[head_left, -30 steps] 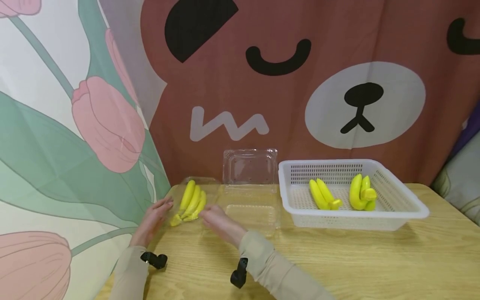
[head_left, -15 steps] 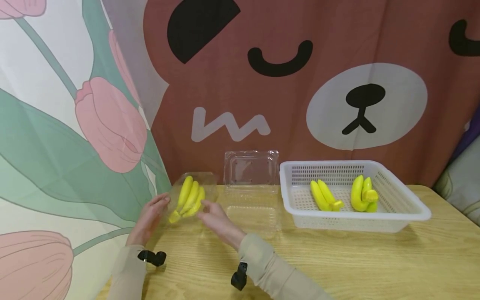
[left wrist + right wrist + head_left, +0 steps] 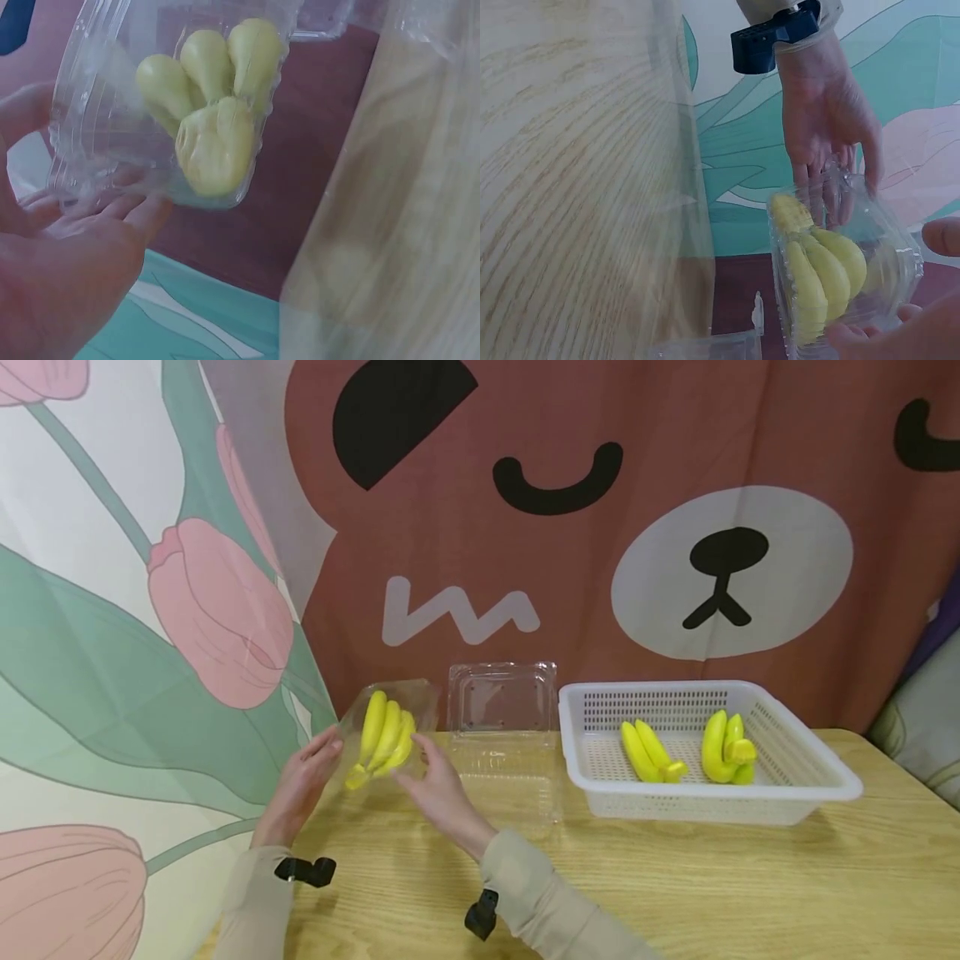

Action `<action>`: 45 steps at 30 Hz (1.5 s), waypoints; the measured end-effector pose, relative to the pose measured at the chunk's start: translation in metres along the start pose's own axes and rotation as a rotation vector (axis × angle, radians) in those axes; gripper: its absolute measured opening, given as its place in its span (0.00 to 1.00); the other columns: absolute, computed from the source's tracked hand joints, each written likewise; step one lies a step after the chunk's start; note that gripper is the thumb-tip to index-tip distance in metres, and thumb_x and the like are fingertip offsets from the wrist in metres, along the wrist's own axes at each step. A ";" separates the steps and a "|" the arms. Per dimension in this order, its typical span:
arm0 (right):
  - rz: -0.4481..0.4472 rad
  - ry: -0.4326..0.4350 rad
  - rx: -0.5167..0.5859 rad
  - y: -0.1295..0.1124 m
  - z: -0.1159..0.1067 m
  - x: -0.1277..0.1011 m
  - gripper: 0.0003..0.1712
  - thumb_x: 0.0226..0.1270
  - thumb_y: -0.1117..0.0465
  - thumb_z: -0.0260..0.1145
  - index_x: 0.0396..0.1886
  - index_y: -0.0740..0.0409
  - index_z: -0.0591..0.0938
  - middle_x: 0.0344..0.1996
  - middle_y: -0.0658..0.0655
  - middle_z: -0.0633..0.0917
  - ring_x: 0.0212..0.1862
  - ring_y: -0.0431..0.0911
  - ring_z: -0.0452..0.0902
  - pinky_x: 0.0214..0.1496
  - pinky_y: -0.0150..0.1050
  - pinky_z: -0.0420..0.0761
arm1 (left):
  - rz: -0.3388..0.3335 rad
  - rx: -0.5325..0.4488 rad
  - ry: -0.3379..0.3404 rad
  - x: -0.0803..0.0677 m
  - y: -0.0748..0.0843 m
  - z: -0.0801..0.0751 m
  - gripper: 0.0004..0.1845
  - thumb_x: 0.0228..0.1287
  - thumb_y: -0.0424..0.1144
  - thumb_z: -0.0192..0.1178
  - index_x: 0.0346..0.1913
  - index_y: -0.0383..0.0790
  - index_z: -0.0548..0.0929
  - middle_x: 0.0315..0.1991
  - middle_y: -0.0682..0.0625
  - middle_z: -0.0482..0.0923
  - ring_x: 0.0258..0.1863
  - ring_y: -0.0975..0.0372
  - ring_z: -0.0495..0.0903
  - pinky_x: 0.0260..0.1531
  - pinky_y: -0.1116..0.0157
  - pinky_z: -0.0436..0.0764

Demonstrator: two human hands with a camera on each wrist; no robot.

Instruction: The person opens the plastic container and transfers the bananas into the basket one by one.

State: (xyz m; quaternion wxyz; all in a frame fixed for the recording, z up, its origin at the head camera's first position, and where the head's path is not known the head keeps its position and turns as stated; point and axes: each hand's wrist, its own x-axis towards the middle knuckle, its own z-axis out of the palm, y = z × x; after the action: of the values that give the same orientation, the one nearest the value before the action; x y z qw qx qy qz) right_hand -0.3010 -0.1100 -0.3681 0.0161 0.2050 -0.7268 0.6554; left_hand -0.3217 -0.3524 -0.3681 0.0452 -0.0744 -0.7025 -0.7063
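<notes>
The clear box (image 3: 390, 727) with yellow bananas (image 3: 381, 742) is up off the tabletop (image 3: 675, 877), held between the left hand (image 3: 300, 789) and right hand (image 3: 438, 789). The wrist views show fingers pressing its sides. Farther off, the head view shows an open clear box (image 3: 501, 752) and a white basket (image 3: 705, 752).

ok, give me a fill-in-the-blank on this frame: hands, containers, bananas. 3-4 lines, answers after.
1. Both hands hold a closed clear clamshell with a bunch of ____ inside.
2. The left hand and right hand hold it lifted ____ the wooden table.
3. The white basket holds ____ banana bunches.
4. The second clamshell, left of the basket, stands ____, with nothing in it.

Missing words: bananas; above; two; open
</notes>
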 end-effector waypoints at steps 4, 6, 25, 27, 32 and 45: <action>-0.015 0.058 -0.020 -0.004 -0.006 -0.004 0.40 0.65 0.48 0.67 0.74 0.50 0.64 0.68 0.56 0.67 0.67 0.53 0.63 0.64 0.57 0.67 | 0.023 0.031 -0.029 0.000 0.008 0.008 0.37 0.76 0.44 0.53 0.78 0.37 0.50 0.78 0.44 0.45 0.76 0.50 0.48 0.73 0.56 0.49; -0.028 0.092 -0.029 -0.006 -0.008 -0.007 0.39 0.65 0.49 0.67 0.73 0.49 0.65 0.66 0.56 0.68 0.65 0.52 0.63 0.63 0.56 0.69 | 0.022 0.056 -0.041 -0.001 0.011 0.012 0.37 0.75 0.45 0.54 0.79 0.39 0.51 0.79 0.46 0.45 0.75 0.50 0.49 0.73 0.54 0.48; -0.161 0.227 0.027 -0.024 -0.033 -0.017 0.32 0.66 0.60 0.66 0.69 0.55 0.68 0.62 0.61 0.69 0.60 0.51 0.66 0.65 0.49 0.68 | 0.070 0.177 -0.112 -0.007 0.039 0.048 0.41 0.70 0.41 0.61 0.79 0.49 0.50 0.79 0.57 0.43 0.77 0.60 0.40 0.73 0.50 0.46; -0.180 0.237 0.035 -0.025 -0.036 -0.016 0.32 0.65 0.61 0.66 0.68 0.56 0.69 0.61 0.63 0.69 0.60 0.52 0.66 0.65 0.51 0.69 | 0.076 0.186 -0.108 -0.007 0.042 0.051 0.41 0.70 0.41 0.62 0.79 0.50 0.51 0.78 0.57 0.44 0.76 0.60 0.41 0.72 0.50 0.47; -0.190 0.246 0.043 -0.029 -0.043 -0.018 0.31 0.65 0.62 0.66 0.68 0.56 0.70 0.59 0.64 0.69 0.60 0.55 0.65 0.66 0.53 0.68 | 0.092 0.226 -0.093 -0.008 0.046 0.058 0.43 0.68 0.43 0.64 0.79 0.52 0.51 0.78 0.58 0.44 0.76 0.60 0.42 0.72 0.48 0.49; -0.178 0.265 0.026 -0.035 -0.062 -0.024 0.31 0.66 0.61 0.65 0.68 0.53 0.70 0.59 0.62 0.69 0.60 0.56 0.66 0.65 0.52 0.68 | 0.105 0.284 -0.080 -0.005 0.051 0.079 0.43 0.67 0.46 0.65 0.78 0.57 0.53 0.77 0.61 0.47 0.76 0.59 0.41 0.70 0.43 0.49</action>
State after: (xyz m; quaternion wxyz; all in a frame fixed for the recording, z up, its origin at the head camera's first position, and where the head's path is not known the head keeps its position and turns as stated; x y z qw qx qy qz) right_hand -0.2826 -0.0459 -0.3337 0.1673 0.1804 -0.6887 0.6820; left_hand -0.3051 -0.2745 -0.3187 0.0641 -0.1322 -0.7917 -0.5930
